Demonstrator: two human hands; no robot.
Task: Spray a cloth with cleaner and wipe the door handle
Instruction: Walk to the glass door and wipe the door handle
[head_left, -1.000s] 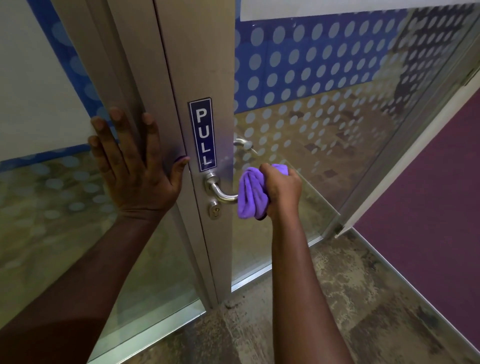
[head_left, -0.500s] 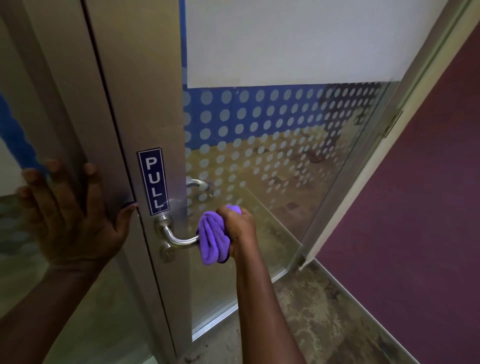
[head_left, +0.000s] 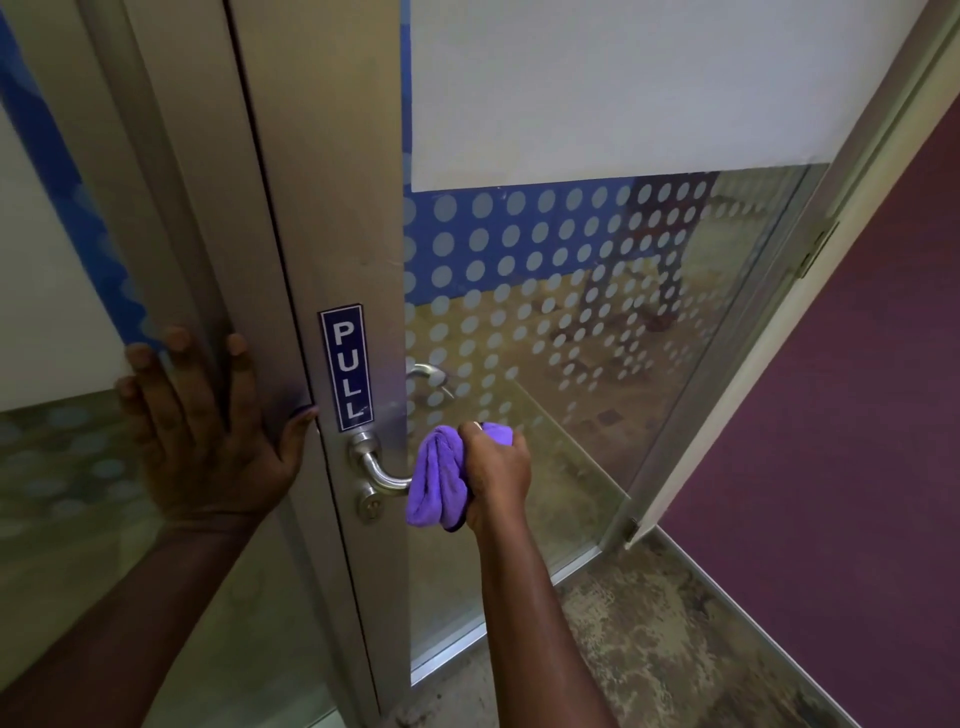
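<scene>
A silver lever door handle sticks out of the metal door stile under a blue PULL sign. My right hand grips a bunched purple cloth wrapped around the outer end of the handle. My left hand lies flat, fingers spread, against the fixed frame and glass panel left of the door. No spray bottle is in view.
The glass door has a dotted blue film and stands slightly ajar, with a second handle visible behind the glass. A keyhole cylinder sits below the lever. A purple wall rises at the right above mottled carpet.
The view has drifted, so door and hands sit differently in the picture. My right hand stays on the cloth at the handle's end; my left hand stays pressed on the frame.
</scene>
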